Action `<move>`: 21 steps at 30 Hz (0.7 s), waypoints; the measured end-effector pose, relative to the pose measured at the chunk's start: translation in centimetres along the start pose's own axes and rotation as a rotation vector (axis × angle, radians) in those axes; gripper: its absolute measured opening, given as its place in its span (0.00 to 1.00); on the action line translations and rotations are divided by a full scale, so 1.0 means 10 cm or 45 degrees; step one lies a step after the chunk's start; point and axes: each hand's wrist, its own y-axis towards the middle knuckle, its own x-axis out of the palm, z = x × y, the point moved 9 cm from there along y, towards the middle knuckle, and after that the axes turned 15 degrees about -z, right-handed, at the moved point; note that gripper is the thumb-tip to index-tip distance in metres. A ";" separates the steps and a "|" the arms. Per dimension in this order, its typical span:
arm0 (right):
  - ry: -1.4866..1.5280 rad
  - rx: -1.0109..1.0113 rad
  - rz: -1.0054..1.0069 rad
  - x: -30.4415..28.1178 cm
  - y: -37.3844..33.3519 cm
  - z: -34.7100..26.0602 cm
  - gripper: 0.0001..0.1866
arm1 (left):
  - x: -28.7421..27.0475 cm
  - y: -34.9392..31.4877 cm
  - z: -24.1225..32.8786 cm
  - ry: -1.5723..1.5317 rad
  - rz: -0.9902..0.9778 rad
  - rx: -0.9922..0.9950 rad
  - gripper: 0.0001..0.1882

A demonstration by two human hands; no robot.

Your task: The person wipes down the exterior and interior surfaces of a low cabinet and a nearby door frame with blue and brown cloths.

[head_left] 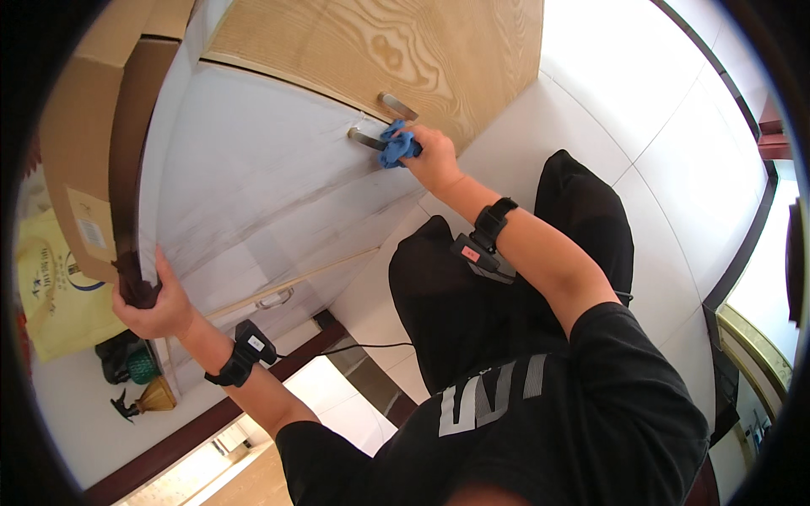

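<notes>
My right hand (436, 158) is closed on a crumpled blue cloth (395, 145), which lies against the metal handle (367, 139) of a white marble-patterned cabinet door (253, 160). A second metal handle (396, 106) sits just beyond it, on a wood-grain door (371, 42). My left hand (162, 305) is at the near corner of the countertop, its fingers curled round a dark brown crumpled cloth (137, 285) beside a cardboard box (80, 160). The thumb points up along the pale edge.
Left of the box lie a yellow printed bag (51, 278), a green ridged object (142, 367) and an amber spray bottle (156, 396). A lower drawer handle (276, 298) sticks out from the cabinet. White floor tiles (658, 228) surround my legs. A black cable (346, 347) runs below.
</notes>
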 end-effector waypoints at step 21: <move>0.110 0.188 -0.102 0.02 0.21 -0.46 0.19 | -0.03 -0.07 0.00 0.043 0.006 0.017 0.33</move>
